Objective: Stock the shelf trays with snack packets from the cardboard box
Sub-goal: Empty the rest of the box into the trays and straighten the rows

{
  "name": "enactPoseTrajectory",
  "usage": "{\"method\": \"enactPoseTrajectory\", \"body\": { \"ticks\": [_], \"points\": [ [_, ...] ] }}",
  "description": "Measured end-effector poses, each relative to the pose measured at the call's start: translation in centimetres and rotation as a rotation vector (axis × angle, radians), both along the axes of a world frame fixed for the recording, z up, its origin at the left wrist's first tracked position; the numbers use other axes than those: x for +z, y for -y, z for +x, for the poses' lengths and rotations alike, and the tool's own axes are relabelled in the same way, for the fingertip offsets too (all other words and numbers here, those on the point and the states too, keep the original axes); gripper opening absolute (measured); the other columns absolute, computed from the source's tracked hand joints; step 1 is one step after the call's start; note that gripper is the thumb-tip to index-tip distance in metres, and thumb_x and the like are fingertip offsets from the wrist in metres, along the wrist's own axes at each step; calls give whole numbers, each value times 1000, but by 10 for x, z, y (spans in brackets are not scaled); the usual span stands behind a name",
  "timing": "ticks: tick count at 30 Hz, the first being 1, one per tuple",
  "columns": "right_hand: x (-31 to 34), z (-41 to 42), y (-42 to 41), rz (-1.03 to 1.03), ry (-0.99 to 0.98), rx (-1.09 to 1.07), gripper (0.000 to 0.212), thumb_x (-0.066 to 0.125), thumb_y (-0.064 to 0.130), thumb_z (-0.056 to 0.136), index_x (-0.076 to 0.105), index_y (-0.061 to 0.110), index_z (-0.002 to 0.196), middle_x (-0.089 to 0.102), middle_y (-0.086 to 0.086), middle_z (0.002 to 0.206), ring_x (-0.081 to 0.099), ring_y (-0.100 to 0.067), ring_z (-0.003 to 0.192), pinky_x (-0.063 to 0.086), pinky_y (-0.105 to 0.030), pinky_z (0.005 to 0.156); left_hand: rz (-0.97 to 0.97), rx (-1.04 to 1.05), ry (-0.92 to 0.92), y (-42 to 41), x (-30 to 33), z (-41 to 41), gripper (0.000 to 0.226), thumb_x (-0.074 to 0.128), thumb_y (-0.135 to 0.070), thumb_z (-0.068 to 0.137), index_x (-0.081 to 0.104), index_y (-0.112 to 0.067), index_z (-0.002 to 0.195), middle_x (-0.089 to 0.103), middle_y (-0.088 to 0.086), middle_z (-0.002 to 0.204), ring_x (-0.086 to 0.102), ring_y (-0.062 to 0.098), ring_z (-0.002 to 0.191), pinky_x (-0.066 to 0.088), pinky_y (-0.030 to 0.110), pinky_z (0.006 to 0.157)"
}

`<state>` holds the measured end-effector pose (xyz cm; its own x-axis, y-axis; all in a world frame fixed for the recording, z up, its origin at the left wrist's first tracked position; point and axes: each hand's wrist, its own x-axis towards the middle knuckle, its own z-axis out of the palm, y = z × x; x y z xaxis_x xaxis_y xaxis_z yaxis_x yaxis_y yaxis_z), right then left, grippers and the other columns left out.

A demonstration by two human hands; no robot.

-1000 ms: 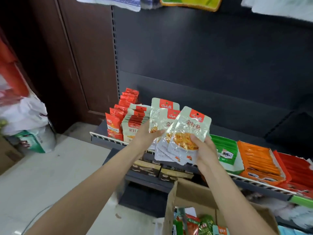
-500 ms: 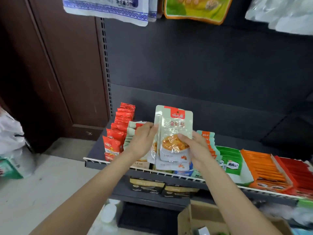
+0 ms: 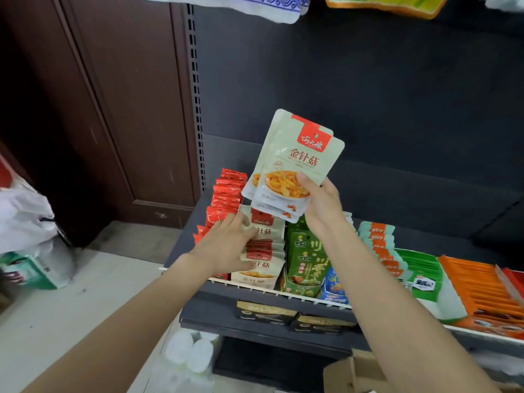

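My right hand [image 3: 320,205] holds up a small stack of pale green snack packets [image 3: 295,163] with red labels, thumb across the front, above the shelf. My left hand [image 3: 226,245] rests on the row of matching pale packets [image 3: 263,251] standing in the shelf tray, fingers spread over their tops, pressing them. The tray's white wire front rail [image 3: 283,292] runs under the rows. A corner of the cardboard box [image 3: 348,373] shows at the bottom edge, below my right forearm.
Red packets [image 3: 226,194] stand left of the pale row. Green packets [image 3: 306,262], blue ones, orange-and-teal ones [image 3: 380,245] and orange ones [image 3: 476,285] fill the shelf to the right. Dark boxes [image 3: 266,312] sit on the lower shelf. White bags [image 3: 25,217] lie on the floor at left.
My left hand has let go of the stack and dropped onto the packets in the tray. My right hand alone has lifted the stack higher and to the right.
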<state>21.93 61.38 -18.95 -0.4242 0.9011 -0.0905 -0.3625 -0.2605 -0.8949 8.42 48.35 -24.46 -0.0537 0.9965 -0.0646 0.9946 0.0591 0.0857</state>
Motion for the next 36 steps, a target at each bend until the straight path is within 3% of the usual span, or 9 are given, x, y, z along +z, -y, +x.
{"method": "enactPoseTrajectory", "body": {
  "ticks": [4,12,16,19,22,25,30,34,36],
  "points": [
    [-10,-16,-1,-7,19,76,17,60,4,88,64,13,102,69,-4,106,66,-21,102,53,-39,89,-14,-12,62,-7,-3,-8,56,66,-53,77,47,-29,124,7,10,156,7,28,144,14,38,115],
    [-19,-15,-17,-95,-110,58,22,58,4,90,61,15,108,66,-6,116,62,-23,110,51,-42,92,38,-28,28,-14,5,-12,62,67,-53,78,47,-28,132,32,4,130,37,21,118,34,32,100],
    [-27,-20,-16,-70,-62,122,29,58,3,89,57,10,117,63,-10,124,61,-25,113,50,-42,94,20,-25,213,-8,0,-8,65,70,-36,82,38,-23,137,38,1,130,40,17,119,39,27,95],
    [-36,-24,-10,-38,61,198,31,59,-2,86,58,7,116,64,-10,120,60,-25,113,51,-38,91,22,42,318,-3,0,-9,69,73,-32,80,34,-18,135,45,2,131,44,18,121,40,28,97],
    [-39,-21,-14,101,343,172,32,62,-12,80,62,12,102,68,-5,107,60,-24,112,51,-35,89,6,50,259,-3,-2,-12,67,70,-40,81,42,-17,137,43,0,130,41,17,122,38,29,102],
    [-34,-10,-26,249,630,131,34,74,-5,72,65,18,95,70,-5,107,64,-19,104,50,-42,95,2,55,256,-3,-3,-14,63,68,-42,83,46,-20,137,42,-3,131,41,16,122,39,32,103],
    [-28,-12,-26,405,816,98,35,82,5,68,68,17,98,71,-4,108,66,-17,100,52,-44,91,133,93,134,2,-2,-12,59,65,-53,80,52,-30,132,33,-2,119,31,15,116,32,28,101],
    [-28,-15,-20,462,899,110,41,81,6,70,68,13,109,70,-4,110,65,-17,100,54,-42,88,111,112,142,3,-1,-9,56,66,-52,80,53,-33,131,8,9,154,10,26,142,18,37,115],
    [-28,-13,-19,438,916,144,40,80,5,71,67,12,108,69,-4,110,65,-18,101,53,-42,90,59,100,208,3,2,-9,53,67,-47,81,53,-32,130,-4,8,159,8,25,146,17,34,116]
  ]
}}
